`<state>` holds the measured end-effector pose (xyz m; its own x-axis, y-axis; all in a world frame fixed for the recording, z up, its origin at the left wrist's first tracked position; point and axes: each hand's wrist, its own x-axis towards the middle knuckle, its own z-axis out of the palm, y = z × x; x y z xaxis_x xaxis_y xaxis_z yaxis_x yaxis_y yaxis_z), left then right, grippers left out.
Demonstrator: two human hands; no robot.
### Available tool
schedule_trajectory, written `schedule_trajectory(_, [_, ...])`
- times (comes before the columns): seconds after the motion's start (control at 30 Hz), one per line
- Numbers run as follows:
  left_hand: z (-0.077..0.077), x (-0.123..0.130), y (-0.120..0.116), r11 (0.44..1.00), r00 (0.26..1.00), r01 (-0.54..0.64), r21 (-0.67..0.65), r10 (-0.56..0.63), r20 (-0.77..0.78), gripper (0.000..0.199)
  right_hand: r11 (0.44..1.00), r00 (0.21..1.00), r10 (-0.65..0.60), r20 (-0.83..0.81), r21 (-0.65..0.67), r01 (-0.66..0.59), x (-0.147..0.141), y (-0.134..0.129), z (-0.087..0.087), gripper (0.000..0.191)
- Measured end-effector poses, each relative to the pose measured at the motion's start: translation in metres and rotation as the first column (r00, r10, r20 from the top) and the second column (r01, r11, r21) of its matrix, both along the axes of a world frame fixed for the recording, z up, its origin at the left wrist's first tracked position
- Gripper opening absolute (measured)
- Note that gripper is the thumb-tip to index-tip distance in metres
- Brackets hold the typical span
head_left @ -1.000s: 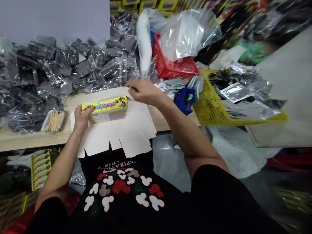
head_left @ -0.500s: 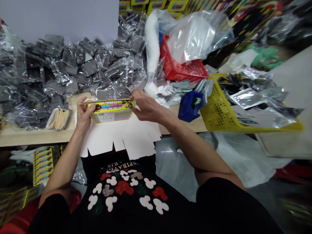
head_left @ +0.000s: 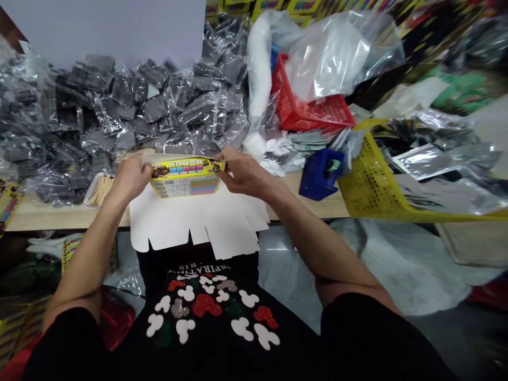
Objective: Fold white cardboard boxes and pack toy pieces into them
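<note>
Between my two hands is a yellow printed cardboard box (head_left: pixel 186 177), held above the table edge with a white flap raised along its far side. My left hand (head_left: pixel 133 177) grips its left end, thumb on the near side. At the right end, my right hand (head_left: pixel 242 170) pinches the corner; some of its fingers are hidden behind the card. Flat white cardboard blanks (head_left: pixel 178 222) lie under the box and stick out over the table edge toward my body. Beside my left hand is a small tray of wooden sticks (head_left: pixel 101 189), partly covered by the wrist.
Many clear bags with dark grey pieces (head_left: pixel 119 106) are heaped behind. To the right stand a blue tape dispenser (head_left: pixel 320 177), a red basket (head_left: pixel 291 108) with plastic bags, and a yellow basket (head_left: pixel 359 185) of silver packets. The wooden table (head_left: pixel 59 214) ends just before me.
My left hand has shifted its hold on the box's left end, its fingers now closer together. A white flap now stands up along the box's far edge. The view has shifted slightly.
</note>
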<state>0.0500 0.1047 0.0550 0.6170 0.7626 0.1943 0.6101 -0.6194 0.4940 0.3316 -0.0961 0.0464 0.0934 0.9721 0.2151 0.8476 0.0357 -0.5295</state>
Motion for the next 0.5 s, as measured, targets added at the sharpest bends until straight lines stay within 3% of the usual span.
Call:
schedule_trajectory(0.07, [-0.003,-0.004,-0.001,0.999,0.998,-0.026,0.034,0.028,-0.048,0.021,1.000,1.000,0.011,-0.011,0.011,-0.010,0.002,0.001,-0.002,0.026])
schedule_trajectory(0.13, [-0.007,-0.004,-0.004,0.999,0.999,0.037,-0.017,-0.037,0.006,0.033,0.999,0.999,0.034,-0.012,0.012,-0.034,0.005,0.002,-0.004,0.027])
schedule_trajectory(0.23, [-0.022,0.003,-0.016,0.937,0.916,0.266,-0.225,-0.173,0.362,0.056,0.989,0.991,0.136,0.011,0.058,-0.136,0.010,0.005,-0.010,0.034])
schedule_trajectory(0.33, [-0.044,0.012,-0.030,0.835,0.743,0.403,-0.376,-0.059,0.666,0.051,0.948,0.962,0.266,0.054,0.166,-0.271,0.017,0.006,-0.019,0.044])
schedule_trajectory(0.43, [-0.055,0.013,-0.035,0.819,0.685,0.402,-0.409,0.028,0.728,0.046,0.927,0.953,0.293,0.072,0.221,-0.302,0.025,0.006,-0.032,0.047])
schedule_trajectory(0.5, [-0.049,0.009,-0.033,0.848,0.729,0.384,-0.365,-0.036,0.683,0.044,0.918,0.952,0.300,0.063,0.251,-0.306,0.029,0.007,-0.040,0.045])
